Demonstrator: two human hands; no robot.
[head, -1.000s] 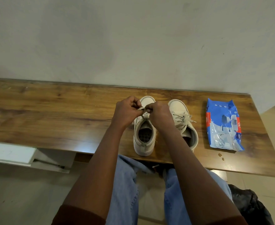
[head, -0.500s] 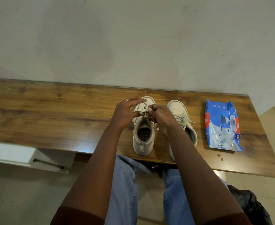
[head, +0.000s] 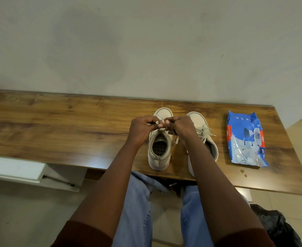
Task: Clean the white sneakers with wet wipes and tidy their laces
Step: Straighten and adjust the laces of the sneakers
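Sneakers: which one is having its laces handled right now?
The left sneaker, farther from the blue wipes pack: left hand and right hand both pinch its lace. The right sneaker has its laces in neither hand.

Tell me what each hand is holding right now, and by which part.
The left hand and right hand each pinch the laces of the left-side sneaker, close together just above its opening.

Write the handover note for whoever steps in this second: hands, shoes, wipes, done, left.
Left hand and right hand each pinch the laces of the left sneaker, mid-tie.
Right sneaker stands beside it on the table; its own lacing looks tied.
Wipes pack lies right of the shoes, no hand on it.
Left: finish this bow; whether wiping is done, cannot tell.
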